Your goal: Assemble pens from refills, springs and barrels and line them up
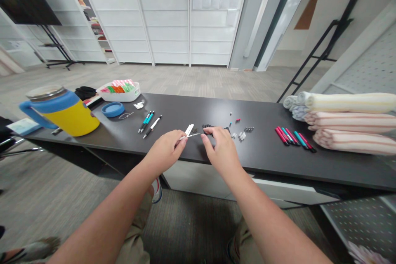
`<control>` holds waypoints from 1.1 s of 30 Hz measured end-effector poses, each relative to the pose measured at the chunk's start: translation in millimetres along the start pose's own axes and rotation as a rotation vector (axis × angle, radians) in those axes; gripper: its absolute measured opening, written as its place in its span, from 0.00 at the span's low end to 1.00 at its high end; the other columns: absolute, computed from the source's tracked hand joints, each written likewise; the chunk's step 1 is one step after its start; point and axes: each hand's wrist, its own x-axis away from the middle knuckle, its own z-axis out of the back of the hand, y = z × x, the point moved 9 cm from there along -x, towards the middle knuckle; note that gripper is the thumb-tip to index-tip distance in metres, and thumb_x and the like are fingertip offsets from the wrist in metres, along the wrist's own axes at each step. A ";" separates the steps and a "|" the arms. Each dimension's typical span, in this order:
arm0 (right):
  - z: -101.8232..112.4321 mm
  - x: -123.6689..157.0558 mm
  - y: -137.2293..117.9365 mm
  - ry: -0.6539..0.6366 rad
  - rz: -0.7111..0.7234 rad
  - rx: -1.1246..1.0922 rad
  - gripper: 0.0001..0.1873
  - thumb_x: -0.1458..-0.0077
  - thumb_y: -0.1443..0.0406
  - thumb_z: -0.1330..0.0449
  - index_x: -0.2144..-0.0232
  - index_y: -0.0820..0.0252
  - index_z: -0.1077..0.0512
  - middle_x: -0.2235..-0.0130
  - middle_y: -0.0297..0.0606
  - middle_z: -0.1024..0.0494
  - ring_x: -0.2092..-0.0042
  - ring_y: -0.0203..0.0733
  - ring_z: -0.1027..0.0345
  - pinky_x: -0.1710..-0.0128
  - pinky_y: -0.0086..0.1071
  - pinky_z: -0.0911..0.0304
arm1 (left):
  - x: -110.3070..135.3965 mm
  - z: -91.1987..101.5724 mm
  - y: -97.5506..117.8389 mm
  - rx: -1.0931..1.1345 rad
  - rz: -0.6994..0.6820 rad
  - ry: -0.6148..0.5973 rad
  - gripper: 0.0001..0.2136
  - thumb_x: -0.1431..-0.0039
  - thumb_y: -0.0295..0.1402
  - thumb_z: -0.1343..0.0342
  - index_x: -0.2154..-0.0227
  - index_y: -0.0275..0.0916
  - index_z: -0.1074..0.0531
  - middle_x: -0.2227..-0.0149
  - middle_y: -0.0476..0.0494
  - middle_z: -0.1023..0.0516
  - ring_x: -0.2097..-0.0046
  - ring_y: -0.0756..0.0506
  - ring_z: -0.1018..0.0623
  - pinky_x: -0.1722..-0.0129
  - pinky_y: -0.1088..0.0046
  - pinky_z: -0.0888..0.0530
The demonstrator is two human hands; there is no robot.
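Note:
My left hand [168, 148] is closed in a pinch on a thin pale pen refill [193, 135], whose narrow end points right. At that end, the thumb and forefinger of my right hand [221, 146] come together; whatever they pinch is too small to make out. Several white sticks [189, 128] lie just beyond my left fingertips. Black pen parts [208, 126] are partly hidden behind my right hand. To its right are small clear pieces [242, 136], springs [248, 129] and a tiny red piece [238, 120].
Assembled pens [148, 123] lie left of my hands. Red and teal pen barrels [293, 138] rest at right, beside rolled cloths [352, 119]. A yellow and blue mug [68, 113], blue lid [113, 109] and white basket [122, 96] stand on the dark table [176, 109]'s left part.

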 end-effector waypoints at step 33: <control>-31.9 2.0 -2.5 -0.180 0.071 0.324 0.16 0.32 0.64 0.45 0.48 0.54 0.20 0.42 0.44 0.20 0.37 0.59 0.37 0.37 0.58 0.46 | -0.3 -11.2 -25.5 1.010 0.273 0.196 0.15 0.28 0.48 0.50 0.61 0.41 0.30 0.71 0.51 0.34 0.69 0.49 0.34 0.68 0.72 0.34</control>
